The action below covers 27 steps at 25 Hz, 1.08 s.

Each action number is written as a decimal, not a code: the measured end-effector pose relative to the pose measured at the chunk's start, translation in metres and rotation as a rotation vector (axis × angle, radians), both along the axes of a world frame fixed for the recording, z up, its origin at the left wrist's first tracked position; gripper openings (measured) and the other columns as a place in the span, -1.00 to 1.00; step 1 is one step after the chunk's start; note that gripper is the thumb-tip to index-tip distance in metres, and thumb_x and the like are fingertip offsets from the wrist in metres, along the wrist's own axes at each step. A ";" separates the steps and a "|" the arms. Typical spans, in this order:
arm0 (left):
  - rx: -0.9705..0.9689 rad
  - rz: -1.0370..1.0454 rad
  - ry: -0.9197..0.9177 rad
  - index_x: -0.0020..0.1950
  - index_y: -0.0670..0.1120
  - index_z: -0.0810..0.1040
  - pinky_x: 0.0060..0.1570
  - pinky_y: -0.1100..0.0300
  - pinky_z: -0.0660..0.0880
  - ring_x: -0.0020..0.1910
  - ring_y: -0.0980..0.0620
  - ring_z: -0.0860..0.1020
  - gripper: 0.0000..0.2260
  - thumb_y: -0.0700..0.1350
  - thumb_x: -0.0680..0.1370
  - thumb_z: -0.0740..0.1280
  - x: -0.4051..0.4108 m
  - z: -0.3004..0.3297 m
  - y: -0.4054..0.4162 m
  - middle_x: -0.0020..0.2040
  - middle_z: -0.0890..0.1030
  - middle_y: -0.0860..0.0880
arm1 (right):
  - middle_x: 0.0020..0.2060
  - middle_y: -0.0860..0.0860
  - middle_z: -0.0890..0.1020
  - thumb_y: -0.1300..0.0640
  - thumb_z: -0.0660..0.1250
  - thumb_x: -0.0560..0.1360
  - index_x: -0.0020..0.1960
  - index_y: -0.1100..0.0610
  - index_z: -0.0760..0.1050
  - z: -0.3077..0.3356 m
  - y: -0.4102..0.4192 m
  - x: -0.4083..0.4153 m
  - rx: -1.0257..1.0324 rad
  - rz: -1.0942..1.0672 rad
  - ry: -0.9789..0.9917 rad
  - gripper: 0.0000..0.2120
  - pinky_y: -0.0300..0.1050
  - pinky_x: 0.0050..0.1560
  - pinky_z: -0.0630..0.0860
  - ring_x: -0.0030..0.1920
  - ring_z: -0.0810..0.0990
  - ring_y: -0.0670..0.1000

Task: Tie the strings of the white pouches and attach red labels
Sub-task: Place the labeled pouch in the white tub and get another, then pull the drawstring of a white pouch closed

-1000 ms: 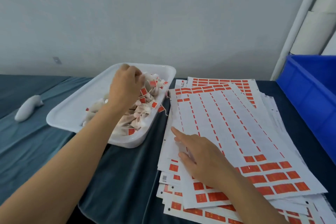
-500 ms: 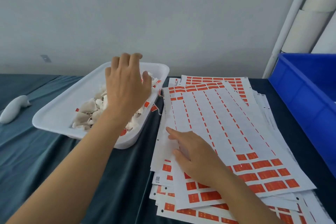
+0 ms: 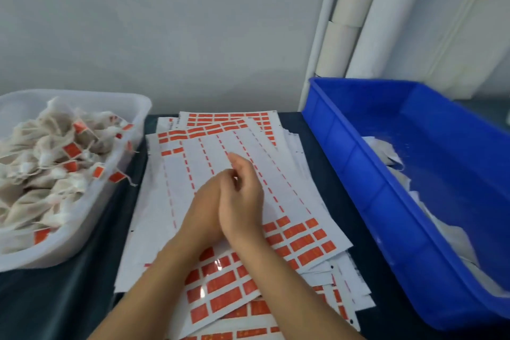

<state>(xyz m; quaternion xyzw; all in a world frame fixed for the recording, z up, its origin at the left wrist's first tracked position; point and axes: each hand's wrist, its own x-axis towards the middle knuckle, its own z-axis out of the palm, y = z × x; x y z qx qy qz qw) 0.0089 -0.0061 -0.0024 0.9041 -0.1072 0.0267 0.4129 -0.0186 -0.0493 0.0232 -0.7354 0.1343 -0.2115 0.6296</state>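
Note:
White pouches, several with red labels on their strings, fill a white plastic tray at the left. A spread stack of label sheets with red labels lies in the middle of the dark cloth. My left hand and my right hand are side by side and touching, just above the top sheet. Their fingers are loosely curled, and I see nothing held in either. My right hand partly hides the left fingertips.
A large blue plastic bin stands at the right with white paper scraps inside. White tubes lean against the wall behind it. Dark cloth covers the table.
My left hand has left the pouch tray and moved right to meet my right hand over the sheets. My right hand has lifted off the sheet. The view has swung to the right.

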 end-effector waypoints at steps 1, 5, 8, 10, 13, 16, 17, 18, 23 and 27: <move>0.025 -0.102 0.009 0.46 -0.30 0.36 0.24 0.19 0.52 0.32 -0.14 0.56 -0.54 -0.28 0.60 0.40 0.002 -0.003 0.004 0.39 0.53 -0.23 | 0.39 -0.37 0.45 -0.02 0.23 0.68 0.40 -0.31 0.39 0.005 -0.004 0.001 -0.025 0.010 0.012 -0.67 -0.65 -0.07 0.37 0.30 0.45 -0.35; 0.345 -0.361 -0.250 0.36 0.23 0.50 0.20 0.15 0.54 0.12 0.12 0.52 -0.64 0.29 0.61 0.26 0.025 -0.006 0.026 0.28 0.51 0.19 | 0.33 -0.21 0.56 0.15 0.24 0.62 0.37 -0.12 0.49 0.051 -0.056 0.012 -0.188 -0.075 -0.056 -0.64 -0.38 0.13 0.47 0.26 0.49 -0.29; 0.450 -0.464 -0.223 0.50 0.30 0.43 0.24 0.14 0.47 0.19 0.15 0.41 -0.40 0.46 0.51 0.12 0.025 -0.003 0.022 0.34 0.41 0.24 | 0.35 -0.13 0.57 0.17 0.22 0.62 0.44 -0.03 0.49 0.100 -0.120 0.015 -0.360 -0.201 -0.039 -0.59 -0.51 0.03 0.45 0.11 0.50 -0.45; 0.457 -0.474 -0.194 0.50 0.29 0.44 0.22 0.15 0.48 0.17 0.13 0.42 -0.37 0.46 0.48 0.11 0.025 0.001 0.026 0.31 0.42 0.24 | 0.30 -0.10 0.61 0.15 0.20 0.60 0.37 0.00 0.55 0.121 -0.165 0.009 -0.497 -0.262 0.061 -0.63 -0.39 0.02 0.46 0.13 0.56 -0.31; 0.462 -0.463 -0.190 0.47 0.25 0.50 0.16 0.17 0.49 0.10 0.12 0.47 -0.46 0.41 0.54 0.21 0.017 0.004 0.024 0.23 0.46 0.25 | -0.20 0.02 0.60 0.16 0.16 0.53 -0.18 0.08 0.53 0.129 -0.227 -0.012 -0.789 -0.282 0.429 -0.80 -0.06 -0.24 0.44 -0.17 0.54 0.12; 0.471 -0.419 -0.290 0.40 0.19 0.55 0.15 0.20 0.44 0.03 0.13 0.50 -0.55 0.34 0.59 0.23 0.006 0.004 0.017 0.17 0.54 0.24 | -0.15 0.07 0.55 0.05 0.22 0.56 -0.14 0.12 0.44 0.122 -0.269 -0.038 -0.934 -0.194 0.927 -0.83 -0.06 -0.26 0.40 -0.21 0.51 0.10; 0.475 -0.404 -0.311 0.37 0.17 0.56 0.15 0.20 0.43 0.02 0.13 0.51 -0.57 0.33 0.60 0.22 0.003 0.003 0.014 0.16 0.57 0.23 | -0.07 0.09 0.57 -0.02 0.25 0.58 -0.01 0.12 0.48 0.119 -0.275 -0.046 -0.934 -0.127 1.085 -0.80 -0.05 -0.24 0.45 -0.16 0.57 0.12; 0.481 -0.387 -0.319 0.34 0.15 0.57 0.15 0.20 0.42 0.00 0.13 0.52 -0.59 0.31 0.60 0.22 0.001 0.003 0.012 0.15 0.59 0.21 | -0.01 0.10 0.58 -0.06 0.26 0.58 0.13 0.10 0.48 0.116 -0.277 -0.053 -0.929 -0.060 1.213 -0.74 -0.04 -0.24 0.50 -0.11 0.61 0.13; 0.508 -0.360 -0.329 0.29 0.10 0.51 0.19 0.17 0.46 -0.05 0.11 0.52 -0.63 0.27 0.63 0.17 -0.007 -0.004 0.001 0.14 0.59 0.18 | 0.10 0.18 0.61 0.20 0.40 0.53 0.33 0.16 0.52 0.104 -0.281 -0.062 -1.025 -0.033 1.322 -0.63 0.12 0.10 0.64 0.03 0.64 0.20; 0.487 -0.348 -0.325 0.31 0.10 0.49 0.21 0.17 0.45 -0.03 0.11 0.52 -0.64 0.26 0.64 0.17 -0.005 -0.008 0.002 0.17 0.60 0.17 | 0.00 0.18 0.67 0.35 0.42 0.49 0.18 0.22 0.59 0.099 -0.284 -0.062 -1.016 -0.086 1.269 -0.73 0.11 0.17 0.64 0.01 0.69 0.18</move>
